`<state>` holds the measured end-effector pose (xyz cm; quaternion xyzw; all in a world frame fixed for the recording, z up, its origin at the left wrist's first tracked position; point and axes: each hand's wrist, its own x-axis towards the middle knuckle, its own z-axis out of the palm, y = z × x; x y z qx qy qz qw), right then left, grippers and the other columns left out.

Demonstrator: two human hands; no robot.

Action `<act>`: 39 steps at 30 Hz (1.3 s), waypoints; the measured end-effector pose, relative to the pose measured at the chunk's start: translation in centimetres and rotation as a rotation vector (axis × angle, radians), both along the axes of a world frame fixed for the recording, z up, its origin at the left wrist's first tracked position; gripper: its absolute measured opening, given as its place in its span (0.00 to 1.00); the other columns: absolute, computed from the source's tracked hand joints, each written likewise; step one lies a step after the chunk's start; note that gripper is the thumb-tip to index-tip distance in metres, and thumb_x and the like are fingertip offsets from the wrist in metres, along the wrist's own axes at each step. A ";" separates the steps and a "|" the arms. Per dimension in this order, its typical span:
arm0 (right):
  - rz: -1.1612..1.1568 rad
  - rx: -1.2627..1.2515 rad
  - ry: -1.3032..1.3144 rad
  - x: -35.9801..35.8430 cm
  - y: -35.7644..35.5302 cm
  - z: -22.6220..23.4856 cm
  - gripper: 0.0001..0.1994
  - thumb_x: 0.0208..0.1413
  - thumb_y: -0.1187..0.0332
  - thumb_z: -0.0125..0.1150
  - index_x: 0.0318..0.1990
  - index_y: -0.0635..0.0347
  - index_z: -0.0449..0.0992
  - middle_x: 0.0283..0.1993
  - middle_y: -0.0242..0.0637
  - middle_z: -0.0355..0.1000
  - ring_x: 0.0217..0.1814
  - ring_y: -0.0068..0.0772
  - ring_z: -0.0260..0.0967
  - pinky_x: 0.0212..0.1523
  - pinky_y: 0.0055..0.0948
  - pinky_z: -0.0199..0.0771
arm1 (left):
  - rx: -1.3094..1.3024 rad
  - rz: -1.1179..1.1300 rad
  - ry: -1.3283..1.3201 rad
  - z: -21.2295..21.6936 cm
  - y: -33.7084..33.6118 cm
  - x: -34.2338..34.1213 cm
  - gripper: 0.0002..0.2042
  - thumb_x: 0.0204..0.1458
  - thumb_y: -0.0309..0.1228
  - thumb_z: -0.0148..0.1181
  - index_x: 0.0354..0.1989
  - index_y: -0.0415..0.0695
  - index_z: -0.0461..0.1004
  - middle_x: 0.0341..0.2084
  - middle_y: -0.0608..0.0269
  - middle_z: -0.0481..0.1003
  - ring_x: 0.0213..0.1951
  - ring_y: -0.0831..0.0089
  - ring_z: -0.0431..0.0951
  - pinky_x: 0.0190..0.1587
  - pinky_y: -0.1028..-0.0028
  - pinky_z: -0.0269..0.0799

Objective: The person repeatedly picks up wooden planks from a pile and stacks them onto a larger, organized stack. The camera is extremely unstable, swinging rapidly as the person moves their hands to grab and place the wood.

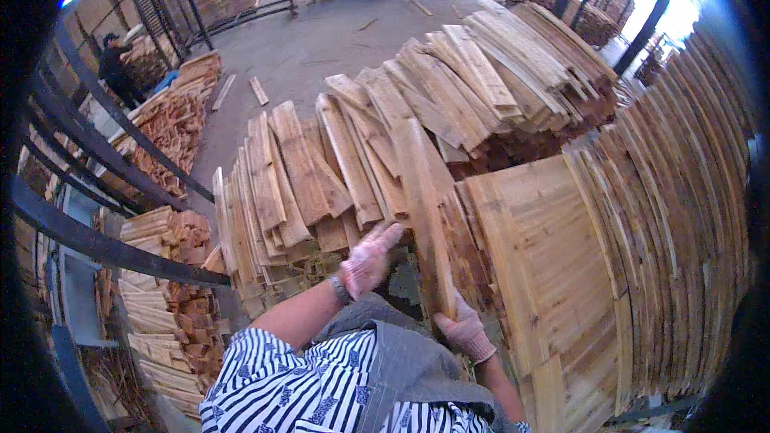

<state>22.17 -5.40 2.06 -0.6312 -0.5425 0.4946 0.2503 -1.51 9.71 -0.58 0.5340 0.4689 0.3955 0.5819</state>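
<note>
My right hand (467, 330), in a pale pinkish work glove, is closed around the near end of a long wooden board (427, 216). The board slants away from me, its far end over the stack of loose boards (309, 164). Left of it, my gloved left hand (370, 261) has its fingers stretched toward the board's edge, a little apart from it, beside the near ends of the stacked boards. Just right of the held board lies a flat layer of neatly placed boards (545, 248).
A tall, tight row of boards (674, 224) rises at the right. More wood piles (172, 297) stand at the left behind dark metal bars (104, 244). Another person (119, 68) is at the far left. Loose slats (258, 91) lie on the grey floor (321, 40).
</note>
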 end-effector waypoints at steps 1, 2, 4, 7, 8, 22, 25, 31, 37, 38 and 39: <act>-0.029 0.046 0.092 -0.3 1.5 0.7 0.37 0.57 0.61 0.64 0.73 0.60 0.58 0.56 0.44 0.77 0.57 0.39 0.75 0.58 0.35 0.75 | 0.073 0.062 0.106 -1.1 1.0 -3.3 0.27 0.65 0.40 0.60 0.69 0.44 0.65 0.63 0.56 0.70 0.62 0.62 0.70 0.65 0.61 0.66; -0.060 0.060 0.145 -0.7 3.3 1.3 0.36 0.58 0.63 0.63 0.73 0.61 0.59 0.55 0.41 0.77 0.55 0.34 0.76 0.56 0.33 0.76 | -0.206 0.235 -0.107 -2.4 1.9 -6.6 0.25 0.66 0.33 0.60 0.70 0.41 0.64 0.64 0.56 0.68 0.62 0.65 0.70 0.63 0.67 0.69; 0.012 0.003 0.278 -1.7 8.2 2.1 0.33 0.57 0.68 0.64 0.70 0.64 0.62 0.55 0.34 0.75 0.54 0.25 0.72 0.56 0.28 0.74 | -0.187 0.608 -0.133 -5.1 5.2 -14.4 0.32 0.64 0.36 0.62 0.73 0.41 0.56 0.64 0.57 0.68 0.59 0.67 0.72 0.62 0.69 0.69; 0.091 -0.076 0.593 -4.9 16.7 1.6 0.38 0.54 0.61 0.71 0.70 0.68 0.63 0.66 0.36 0.67 0.61 0.27 0.68 0.60 0.26 0.70 | -0.220 0.820 0.361 -9.3 9.0 -25.3 0.41 0.63 0.50 0.59 0.77 0.41 0.49 0.70 0.47 0.62 0.67 0.58 0.66 0.68 0.66 0.63; 0.165 -0.043 0.565 -6.5 19.5 1.0 0.39 0.54 0.59 0.72 0.70 0.68 0.63 0.69 0.37 0.62 0.64 0.27 0.65 0.62 0.27 0.68 | -0.272 0.805 0.547 -10.6 10.3 -28.3 0.42 0.63 0.54 0.57 0.77 0.40 0.48 0.71 0.44 0.60 0.69 0.55 0.64 0.69 0.65 0.60; 0.624 0.065 -0.538 -29.6 38.7 -12.0 0.46 0.55 0.42 0.62 0.77 0.51 0.53 0.80 0.60 0.41 0.82 0.60 0.38 0.78 0.47 0.45 | -0.587 0.425 0.980 -13.3 15.1 -26.4 0.51 0.60 0.70 0.37 0.77 0.35 0.44 0.77 0.38 0.43 0.78 0.44 0.33 0.77 0.50 0.28; 0.489 0.089 -0.385 -28.6 38.5 -12.4 0.51 0.51 0.38 0.65 0.77 0.55 0.50 0.79 0.63 0.41 0.80 0.63 0.43 0.76 0.47 0.51 | -0.540 0.592 0.838 -12.9 15.4 -26.5 0.49 0.60 0.67 0.42 0.76 0.34 0.47 0.75 0.39 0.48 0.78 0.44 0.37 0.77 0.52 0.29; 0.436 -0.054 -0.441 -30.4 36.9 -11.8 0.49 0.55 0.46 0.66 0.78 0.55 0.46 0.78 0.60 0.44 0.78 0.63 0.49 0.75 0.47 0.55 | -0.510 0.515 1.069 -14.3 15.4 -24.4 0.46 0.62 0.62 0.46 0.75 0.34 0.46 0.75 0.40 0.47 0.77 0.39 0.37 0.75 0.42 0.25; 0.429 -0.028 -0.340 -31.1 34.7 -12.5 0.51 0.54 0.55 0.68 0.78 0.58 0.39 0.75 0.59 0.50 0.76 0.58 0.53 0.75 0.43 0.57 | -0.421 0.632 0.708 -14.1 13.7 -25.0 0.46 0.63 0.53 0.54 0.77 0.34 0.40 0.76 0.39 0.44 0.77 0.46 0.40 0.77 0.57 0.37; 0.372 -0.009 -0.239 -30.9 34.8 -12.7 0.52 0.54 0.55 0.68 0.78 0.57 0.38 0.76 0.59 0.49 0.77 0.57 0.53 0.74 0.44 0.58 | -0.402 0.663 0.719 -14.2 13.7 -24.9 0.46 0.63 0.53 0.55 0.77 0.34 0.40 0.76 0.38 0.44 0.77 0.46 0.40 0.77 0.57 0.37; 0.300 -0.055 -0.208 -30.8 35.1 -12.9 0.53 0.53 0.55 0.69 0.78 0.56 0.38 0.76 0.59 0.49 0.77 0.57 0.53 0.74 0.44 0.58 | -0.435 0.563 0.838 -14.4 13.8 -24.7 0.47 0.62 0.52 0.56 0.77 0.34 0.39 0.76 0.38 0.42 0.77 0.44 0.41 0.78 0.58 0.36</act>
